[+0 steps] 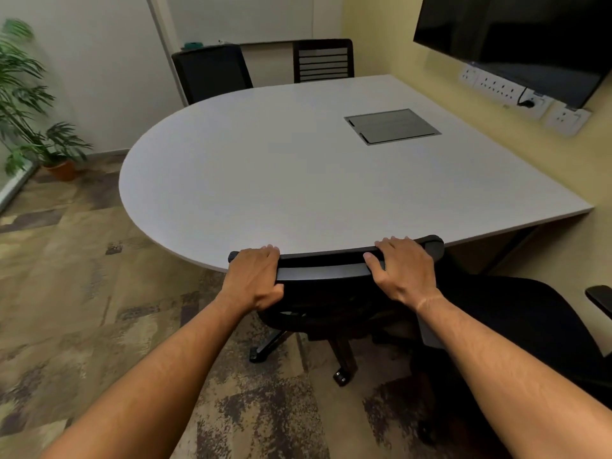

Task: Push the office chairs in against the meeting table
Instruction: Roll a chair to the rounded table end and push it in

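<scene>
Your left hand (pixel 255 276) and right hand (pixel 402 268) grip the black plastic-topped chair backrest (pixel 326 268), fingers curled over it. That wide hold steers it square against the pale grey round-ended meeting table (pixel 281 167).

A small office meeting room. A pale meeting table (pixel 281 167) with a rounded end and a built-in cable hatch (pixel 392 126) fills it, black wheeled office chairs (pixel 212 72) stand around it, a dark wall screen (pixel 523 38) hangs above a row of sockets (pixel 496 86), and a potted plant (pixel 29 104) stands in the corner.
</scene>
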A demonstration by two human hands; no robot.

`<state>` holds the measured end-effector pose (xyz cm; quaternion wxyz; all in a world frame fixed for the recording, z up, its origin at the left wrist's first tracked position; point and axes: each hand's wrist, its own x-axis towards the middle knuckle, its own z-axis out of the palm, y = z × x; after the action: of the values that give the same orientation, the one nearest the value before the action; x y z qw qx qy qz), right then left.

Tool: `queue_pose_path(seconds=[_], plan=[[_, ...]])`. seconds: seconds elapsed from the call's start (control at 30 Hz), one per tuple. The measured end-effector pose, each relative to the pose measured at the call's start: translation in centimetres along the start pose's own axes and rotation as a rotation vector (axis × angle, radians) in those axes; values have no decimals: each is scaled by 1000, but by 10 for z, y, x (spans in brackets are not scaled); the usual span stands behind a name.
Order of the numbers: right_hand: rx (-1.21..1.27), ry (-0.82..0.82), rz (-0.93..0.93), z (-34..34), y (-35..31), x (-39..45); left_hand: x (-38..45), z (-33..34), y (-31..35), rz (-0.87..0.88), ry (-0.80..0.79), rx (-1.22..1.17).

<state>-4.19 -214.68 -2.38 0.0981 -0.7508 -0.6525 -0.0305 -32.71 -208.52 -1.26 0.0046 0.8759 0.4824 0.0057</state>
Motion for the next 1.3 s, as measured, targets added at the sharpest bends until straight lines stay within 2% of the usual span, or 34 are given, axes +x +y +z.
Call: queue_pose_path(seconds=[0.27,0.8,1.3], plan=[[19,28,4,-4,-24,-31,-31,0,-7,11,-32,61],[80,85,-113,-17,-17,-127,-156,6,53,-102,22,86],[117,97,-181,-25,-58,-175,-229,9,43,-189,53,99]])
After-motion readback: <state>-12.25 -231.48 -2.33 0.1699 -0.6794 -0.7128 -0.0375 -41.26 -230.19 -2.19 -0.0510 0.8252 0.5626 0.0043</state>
